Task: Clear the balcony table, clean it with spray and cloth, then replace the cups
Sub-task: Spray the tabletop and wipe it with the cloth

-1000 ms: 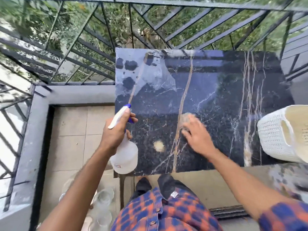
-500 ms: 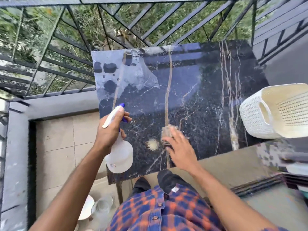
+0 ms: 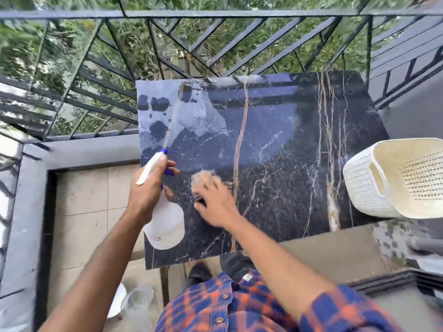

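On table (image 3: 287,200), cloth (image 3: 203,175): lay toward 7 o'clock, beneath fingertips.
Right hand (image 3: 217,206): fingers spread straight, pressed on cloth; blurred.
Left hand (image 3: 147,190): fingers curled round spray bottle (image 3: 167,226) neck, over 8 o'clock edge.
Basket (image 3: 359,188): white, sat at 3 o'clock edge.

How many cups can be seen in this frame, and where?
2, both on the floor below the table's near left corner: a white cup and a clear cup right beside it. The left arm may hide more.
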Motion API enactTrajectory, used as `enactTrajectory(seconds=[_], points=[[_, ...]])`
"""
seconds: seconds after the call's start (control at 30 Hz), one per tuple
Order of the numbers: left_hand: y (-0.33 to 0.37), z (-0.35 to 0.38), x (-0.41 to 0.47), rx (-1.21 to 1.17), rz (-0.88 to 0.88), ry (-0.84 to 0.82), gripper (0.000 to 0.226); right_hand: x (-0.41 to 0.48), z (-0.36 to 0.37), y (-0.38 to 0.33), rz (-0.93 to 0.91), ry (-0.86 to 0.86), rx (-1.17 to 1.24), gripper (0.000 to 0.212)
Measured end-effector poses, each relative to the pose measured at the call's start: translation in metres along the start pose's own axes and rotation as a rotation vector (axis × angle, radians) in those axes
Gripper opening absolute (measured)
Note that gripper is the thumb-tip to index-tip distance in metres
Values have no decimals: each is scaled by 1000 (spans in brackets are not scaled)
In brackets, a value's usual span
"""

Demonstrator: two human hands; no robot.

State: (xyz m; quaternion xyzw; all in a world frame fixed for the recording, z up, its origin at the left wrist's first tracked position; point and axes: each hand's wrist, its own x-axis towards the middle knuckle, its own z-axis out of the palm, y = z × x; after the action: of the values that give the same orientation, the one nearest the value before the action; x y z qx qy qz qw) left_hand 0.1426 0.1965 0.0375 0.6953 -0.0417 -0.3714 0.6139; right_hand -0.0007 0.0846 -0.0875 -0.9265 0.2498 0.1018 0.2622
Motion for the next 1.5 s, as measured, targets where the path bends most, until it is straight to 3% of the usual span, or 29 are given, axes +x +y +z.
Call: enactTrajectory(seconds=[0.07, 0.13, 0.3, 0.4, 0.5, 0.63, 0.73, 0.8, 0.87, 1.0, 1.07, 1.13, 1.2, 1.33, 1.5], points=[[1, 0, 3, -25, 0, 44, 35, -24, 0, 17, -195, 46, -42, 36], [2, 0, 7, -29, -4, 82, 35, -31, -18, 59, -218, 107, -60, 27], [8, 1, 16, -64, 5, 193, 38, 44, -88, 167, 288, 266, -18, 28], [11, 5, 19, -73, 37, 290, 32, 121, -110, 152, 458, 272, -33, 37], [9, 2, 21, -61, 54, 343, 37, 166, -89, 80, 300, 253, -69, 36], [5, 1, 21, -81, 60, 391, 39, 148, -30, -23, -141, 113, -30, 41], [3, 1, 19, -78, 62, 398, 39, 102, -2, -29, -450, -8, -58, 48], [1, 0, 18, -84, 54, 394, 38, 83, -10, 3, -486, 30, -14, 34], [0, 0, 21, -111, 30, 383, 38, 84, -32, 46, -369, 133, -19, 29], [2, -3, 27, -134, 15, 344, 44, 152, -97, 120, 174, 367, 2, 34], [3, -9, 30, -154, 13, 343, 42, 191, -112, 117, 374, 387, -1, 41], [4, -16, 32, -171, 9, 349, 40, 213, -102, 76, 460, 389, 4, 42], [5, -22, 33, -176, 9, 357, 40, 216, -70, 12, 317, 328, -22, 39], [7, -37, 35, -163, 18, 386, 37, 175, 7, -100, -193, 192, -36, 53], [9, -47, 41, -130, -11, 385, 39, 176, -3, -82, -527, 45, -106, 33]])
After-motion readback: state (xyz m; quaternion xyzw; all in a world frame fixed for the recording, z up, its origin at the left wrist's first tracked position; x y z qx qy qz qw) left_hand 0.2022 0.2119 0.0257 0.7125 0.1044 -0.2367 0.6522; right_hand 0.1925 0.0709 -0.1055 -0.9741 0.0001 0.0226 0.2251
